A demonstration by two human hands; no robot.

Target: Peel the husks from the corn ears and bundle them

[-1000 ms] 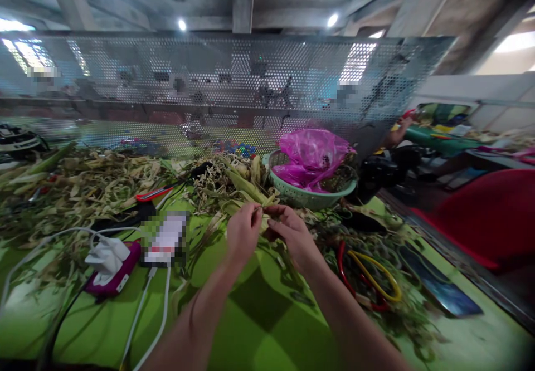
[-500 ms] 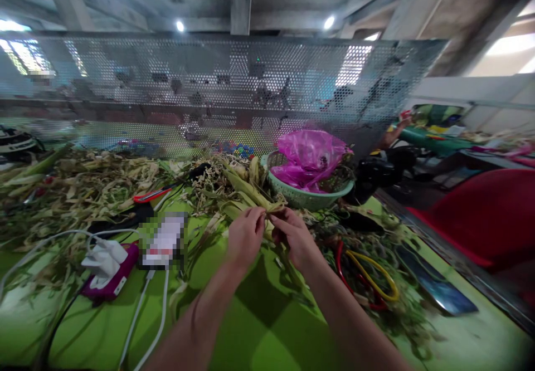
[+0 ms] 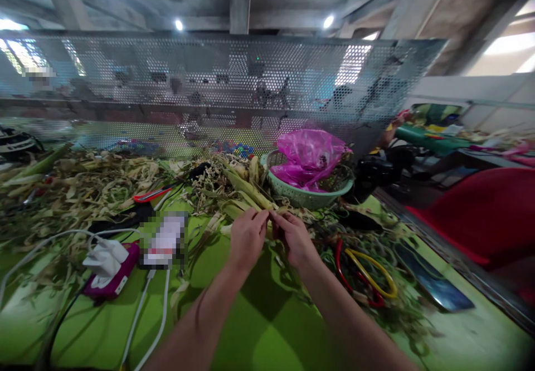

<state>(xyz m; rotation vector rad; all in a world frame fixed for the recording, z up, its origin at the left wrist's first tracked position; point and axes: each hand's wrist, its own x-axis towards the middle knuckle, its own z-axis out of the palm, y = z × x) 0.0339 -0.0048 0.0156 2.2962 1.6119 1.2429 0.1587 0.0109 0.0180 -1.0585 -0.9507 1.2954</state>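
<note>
Over the green tabletop (image 3: 267,332), my left hand (image 3: 247,238) and my right hand (image 3: 295,238) meet fingertip to fingertip. Both are closed in a pinch on what looks like a dry corn husk, mostly covered by my fingers. Just beyond them lie longer yellow-green corn husks (image 3: 246,190), leaning toward a pale green plastic basket (image 3: 311,199). A crumpled pink plastic bag (image 3: 308,156) sits in that basket. Thin dried strands lie beside and under my right hand.
A heap of dry husks (image 3: 83,187) covers the back left, near an orange-red cutter (image 3: 154,194). A phone (image 3: 165,240), cables and a purple power strip (image 3: 112,282) lie left. At right are a yellow-and-red looped tool (image 3: 390,287), a dark flat device (image 3: 438,279) and a red chair (image 3: 480,215).
My fingertips have shifted slightly and drawn closer together; my right fingers are tucked nearer my left. The view moved a little; the other things stayed put.
</note>
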